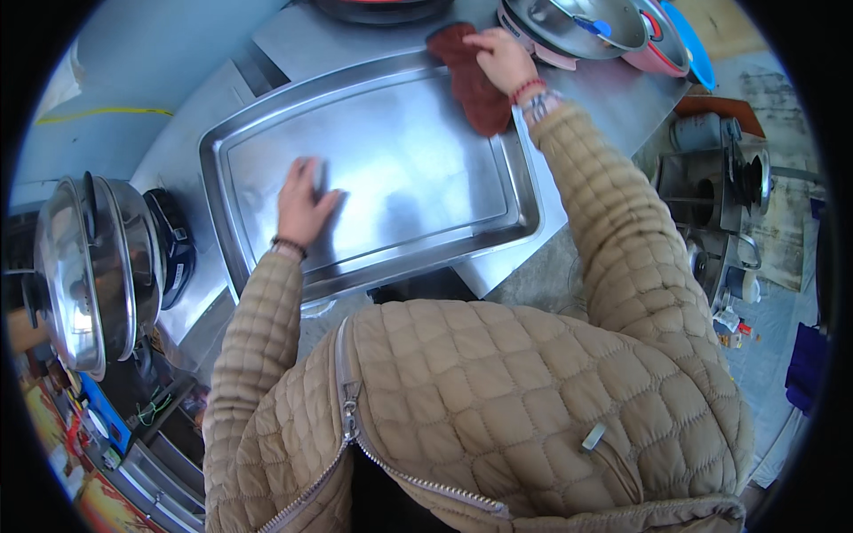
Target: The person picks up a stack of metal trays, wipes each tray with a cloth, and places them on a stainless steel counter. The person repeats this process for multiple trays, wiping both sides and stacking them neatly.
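Note:
A large rectangular stainless-steel tray (526, 220) lies on the metal worktop in front of me. Over its left part is my left hand (305, 203), fingers apart and slightly blurred, with nothing in it; whether it touches the tray floor I cannot tell. My right hand (503, 63) is at the tray's far right corner, on a reddish-brown cloth (476, 93). The cloth drapes over the far rim and down the tray's right end. The fingers of my right hand press on the cloth, with part of them bent out of sight.
At the left stands a lidded steel pot (106, 266) beside a black appliance (172, 246). Beyond the far right corner are a steel pan (613, 26) on a pink-and-white appliance, a pink pot (656, 60) and a blue round item (693, 46). A dark round pan (386, 10) is at the far edge.

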`<act>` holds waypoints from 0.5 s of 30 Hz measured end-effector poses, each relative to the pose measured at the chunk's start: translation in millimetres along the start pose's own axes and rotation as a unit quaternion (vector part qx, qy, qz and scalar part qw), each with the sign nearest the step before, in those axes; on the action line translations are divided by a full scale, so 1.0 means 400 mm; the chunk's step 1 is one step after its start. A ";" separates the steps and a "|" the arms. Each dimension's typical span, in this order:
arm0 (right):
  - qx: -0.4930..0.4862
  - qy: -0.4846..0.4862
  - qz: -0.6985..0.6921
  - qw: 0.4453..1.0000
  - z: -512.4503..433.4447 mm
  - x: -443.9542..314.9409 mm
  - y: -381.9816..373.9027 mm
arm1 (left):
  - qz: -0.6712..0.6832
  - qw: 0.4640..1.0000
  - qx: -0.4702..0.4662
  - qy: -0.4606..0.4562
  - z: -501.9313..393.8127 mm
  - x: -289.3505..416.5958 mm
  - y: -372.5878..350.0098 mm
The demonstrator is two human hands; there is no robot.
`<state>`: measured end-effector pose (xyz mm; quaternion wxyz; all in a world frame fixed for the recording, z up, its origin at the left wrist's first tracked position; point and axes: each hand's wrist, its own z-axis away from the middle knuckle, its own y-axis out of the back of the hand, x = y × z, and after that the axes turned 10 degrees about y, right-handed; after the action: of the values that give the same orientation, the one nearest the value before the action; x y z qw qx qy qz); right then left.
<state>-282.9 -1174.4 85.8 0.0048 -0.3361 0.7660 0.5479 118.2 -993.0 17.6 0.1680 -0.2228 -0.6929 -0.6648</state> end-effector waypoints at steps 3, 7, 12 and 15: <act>-0.079 -0.047 0.122 0.988 -0.021 0.054 -0.066 | -0.128 0.985 -0.114 0.022 -0.071 0.101 -0.090; -0.108 -0.022 0.204 0.973 0.013 0.091 -0.100 | -0.217 0.961 -0.144 0.096 -0.101 0.150 -0.123; -0.173 -0.094 0.210 0.958 0.036 0.082 -0.042 | -0.217 0.956 -0.158 0.116 -0.105 0.156 -0.115; -0.199 -0.111 0.187 0.955 0.096 0.050 0.006 | -0.220 0.951 -0.172 0.130 -0.111 0.162 -0.119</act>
<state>-313.5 -1151.9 64.9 -0.0794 -0.1178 0.6851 0.7144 35.2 -1032.4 14.2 0.0654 -0.0016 -0.5723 -0.8174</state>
